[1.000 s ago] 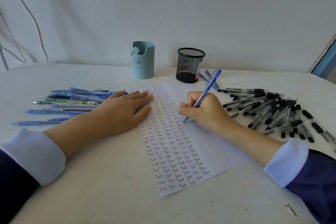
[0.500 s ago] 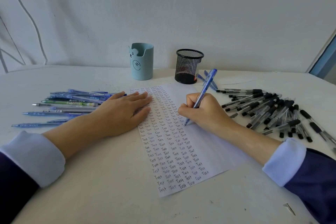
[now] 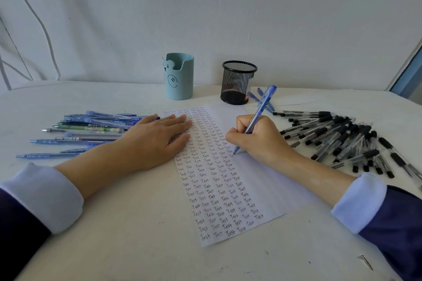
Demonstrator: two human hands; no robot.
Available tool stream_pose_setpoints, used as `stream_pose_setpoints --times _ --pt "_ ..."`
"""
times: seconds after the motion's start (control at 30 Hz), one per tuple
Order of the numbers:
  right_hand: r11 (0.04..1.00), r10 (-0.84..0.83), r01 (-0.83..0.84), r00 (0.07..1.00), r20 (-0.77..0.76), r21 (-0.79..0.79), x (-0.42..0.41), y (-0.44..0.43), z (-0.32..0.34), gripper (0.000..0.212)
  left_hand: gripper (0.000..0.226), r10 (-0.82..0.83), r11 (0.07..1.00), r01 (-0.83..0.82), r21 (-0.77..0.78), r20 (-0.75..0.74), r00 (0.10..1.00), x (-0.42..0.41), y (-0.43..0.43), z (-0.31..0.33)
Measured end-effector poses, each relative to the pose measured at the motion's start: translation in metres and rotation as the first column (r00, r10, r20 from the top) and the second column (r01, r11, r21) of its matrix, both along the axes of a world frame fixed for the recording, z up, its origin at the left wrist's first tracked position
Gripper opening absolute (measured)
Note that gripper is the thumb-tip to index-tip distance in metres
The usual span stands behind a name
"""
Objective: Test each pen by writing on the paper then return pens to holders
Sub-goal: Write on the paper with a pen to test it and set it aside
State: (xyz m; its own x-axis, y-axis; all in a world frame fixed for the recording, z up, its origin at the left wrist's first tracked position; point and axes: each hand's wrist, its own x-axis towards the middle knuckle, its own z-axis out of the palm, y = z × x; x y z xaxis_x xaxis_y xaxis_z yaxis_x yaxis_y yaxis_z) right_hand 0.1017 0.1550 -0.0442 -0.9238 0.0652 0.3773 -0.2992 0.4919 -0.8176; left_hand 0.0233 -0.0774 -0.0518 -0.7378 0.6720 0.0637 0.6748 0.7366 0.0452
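Rt hand (image 3: 258, 137) edged right, pinching blue pen (image 3: 258, 112) on "Test" paper (image 3: 262, 180); lt hand (image 3: 153, 141) flat.

The left hand (image 3: 157, 141) hides ends of the blue pens (image 3: 91, 125) and the paper (image 3: 262, 178) edge; black pens (image 3: 338, 137) beyond the right hand (image 3: 258, 137) are cropped
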Motion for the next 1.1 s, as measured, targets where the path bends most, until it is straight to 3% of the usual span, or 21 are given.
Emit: stream_pose_setpoints --times 0.8,0.97,1.1 --pt "0.999 -0.033 0.032 0.999 0.033 0.028 0.0 0.002 0.0 0.048 0.086 0.002 1.0 -0.002 -0.002 0.003 1.0 0.001 0.001 0.001" --pt "0.99 -0.078 0.092 0.988 0.13 -0.108 -0.001 0.002 0.005 0.048 0.087 0.001 1.0 -0.001 -0.002 0.0 1.0 0.001 0.001 0.001" --pt "0.987 -0.035 0.068 0.976 0.215 -0.146 0.0 0.003 0.012 0.031 0.087 0.002 1.0 -0.002 -0.001 0.002 1.0 0.001 0.001 0.001"
